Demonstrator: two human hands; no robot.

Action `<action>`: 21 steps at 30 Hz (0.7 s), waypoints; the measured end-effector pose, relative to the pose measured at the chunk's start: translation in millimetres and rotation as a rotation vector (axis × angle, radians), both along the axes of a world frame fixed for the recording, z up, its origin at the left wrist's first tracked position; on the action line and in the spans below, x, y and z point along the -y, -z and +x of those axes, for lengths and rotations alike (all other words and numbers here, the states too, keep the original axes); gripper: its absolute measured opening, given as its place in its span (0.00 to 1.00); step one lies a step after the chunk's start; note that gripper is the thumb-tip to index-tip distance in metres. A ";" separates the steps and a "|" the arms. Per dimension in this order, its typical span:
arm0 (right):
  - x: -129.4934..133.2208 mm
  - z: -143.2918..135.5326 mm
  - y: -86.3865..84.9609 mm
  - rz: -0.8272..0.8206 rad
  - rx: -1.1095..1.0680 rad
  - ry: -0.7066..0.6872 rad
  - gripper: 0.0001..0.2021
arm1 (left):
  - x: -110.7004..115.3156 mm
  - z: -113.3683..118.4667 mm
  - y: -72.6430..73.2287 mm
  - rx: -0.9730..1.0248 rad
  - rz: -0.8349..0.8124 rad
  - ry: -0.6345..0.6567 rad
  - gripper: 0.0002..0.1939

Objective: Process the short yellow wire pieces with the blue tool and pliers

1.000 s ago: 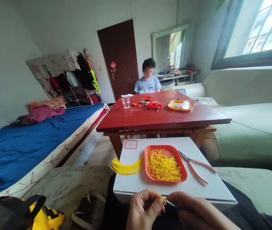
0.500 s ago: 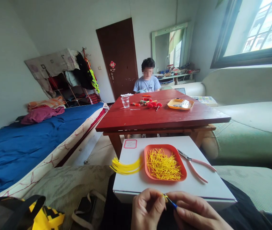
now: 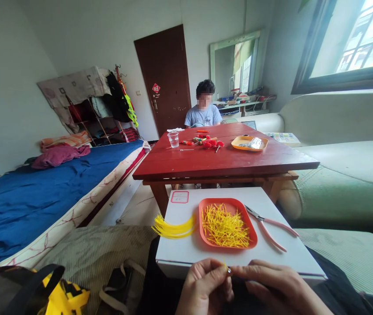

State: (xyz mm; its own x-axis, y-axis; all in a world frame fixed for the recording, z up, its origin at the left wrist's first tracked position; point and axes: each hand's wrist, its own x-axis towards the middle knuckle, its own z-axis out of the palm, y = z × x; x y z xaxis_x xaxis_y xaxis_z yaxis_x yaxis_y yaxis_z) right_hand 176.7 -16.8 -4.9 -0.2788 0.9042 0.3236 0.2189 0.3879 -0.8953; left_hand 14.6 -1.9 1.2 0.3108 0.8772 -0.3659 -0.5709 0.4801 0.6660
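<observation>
My left hand is closed in a pinch on a short yellow strand, whose end sticks up above the fingertips. Beside it shows a small dark shiny piece, too small to name. My right hand meets that piece with its forefinger; its thumb and whatever lies beneath the fingers are hidden. Just beyond both hands is a white box bearing an orange-red tray heaped with cut yellow strands. A bundle of longer yellow strands lies left of the tray, pink-handled pliers to its right.
A red table stands beyond the box, holding a clear cup, red tufted pieces and a yellow-orange tray. A person sits behind it. A blue-covered bed is left, a pale sofa right.
The blue-handled thin tool seen in my right hand no longer shows. My right forefinger has come up against my left fingertips. The yellow strand now points upward. The view has shifted slightly.
</observation>
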 end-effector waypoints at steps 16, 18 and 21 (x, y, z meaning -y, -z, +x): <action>-4.7 -36.9 21.0 -0.543 -0.476 0.085 0.20 | -5.7 0.8 8.7 -1.332 1.265 -0.569 0.08; -4.0 -41.0 16.1 -0.682 -0.628 0.082 0.24 | -7.6 -0.8 7.6 -1.260 1.168 -0.536 0.07; -3.8 -35.4 9.9 -0.561 -0.557 0.130 0.23 | -8.1 -3.6 4.6 -1.120 0.955 -0.393 0.09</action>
State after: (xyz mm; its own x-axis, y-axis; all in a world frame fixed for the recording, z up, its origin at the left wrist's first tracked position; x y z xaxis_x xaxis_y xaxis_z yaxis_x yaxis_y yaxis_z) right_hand 141.3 -13.0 -14.8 -0.0918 0.9874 -0.1286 -0.3057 -0.1508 -0.9401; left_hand 11.0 6.2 -3.4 -0.0349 0.8731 0.4864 0.4379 -0.4241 0.7927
